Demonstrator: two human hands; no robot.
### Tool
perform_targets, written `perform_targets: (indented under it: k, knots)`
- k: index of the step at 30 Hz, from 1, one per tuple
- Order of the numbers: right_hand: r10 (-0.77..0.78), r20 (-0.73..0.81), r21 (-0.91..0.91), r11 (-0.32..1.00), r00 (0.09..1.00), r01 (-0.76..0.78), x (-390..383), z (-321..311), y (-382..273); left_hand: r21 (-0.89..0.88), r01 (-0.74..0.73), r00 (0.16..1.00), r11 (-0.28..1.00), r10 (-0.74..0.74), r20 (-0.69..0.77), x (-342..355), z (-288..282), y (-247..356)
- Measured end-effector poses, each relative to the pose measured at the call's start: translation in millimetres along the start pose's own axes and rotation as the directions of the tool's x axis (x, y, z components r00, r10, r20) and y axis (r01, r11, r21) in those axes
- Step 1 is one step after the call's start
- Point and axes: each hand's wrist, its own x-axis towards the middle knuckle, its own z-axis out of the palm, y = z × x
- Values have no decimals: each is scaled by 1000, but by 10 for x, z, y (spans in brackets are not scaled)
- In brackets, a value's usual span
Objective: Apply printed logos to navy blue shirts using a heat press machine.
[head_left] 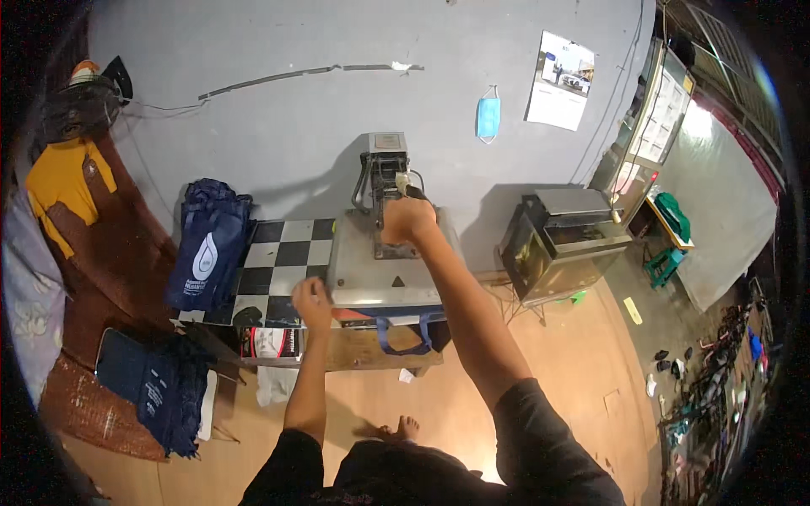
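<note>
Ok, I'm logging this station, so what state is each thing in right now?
Heat press: closed, top plate down on a bag whose blue handles hang out in front.
Right hand: gripping the press handle.
Left hand: closed, at the press's left edge.
Navy bags: stacked on the checkered board.
Face mask: hanging on the wall.

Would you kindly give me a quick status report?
Right hand gripping heat press handle. Left hand at platen's left edge. Blue bag under platen. Nothing obstructing.
</note>
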Motion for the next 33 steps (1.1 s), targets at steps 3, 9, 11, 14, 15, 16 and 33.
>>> perform_targets:
  k: [3, 9, 11, 14, 15, 16, 33]
  knots:
    - [26, 8, 5, 1000, 1000, -26, 46, 31, -55, 119, -26, 995, 993, 14, 103, -463, -113, -261]
    - [85, 46, -58, 995, 995, -82, 241, 6, -110, 100, -353, 867, 930, 285, 408, -638, -85, -127]
    - [85, 58, -54, 995, 995, -82, 210, 10, -176, 96, -413, 789, 906, 304, 533, -645, -125, -150]
    - [88, 79, -46, 995, 993, -84, 152, 3, -281, 170, -423, 773, 890, 256, 581, -606, -236, -272]
    - [92, 70, -50, 995, 993, -88, 148, 12, -317, 205, -430, 763, 879, 232, 603, -613, -279, -307]
    - [98, 60, -54, 994, 993, -94, 150, 24, -331, 209, -426, 764, 880, 226, 605, -638, -310, -334]
    - [121, 119, -146, 984, 986, -103, 126, 191, -420, 160, -261, 841, 952, 142, 522, -1014, -323, -626]
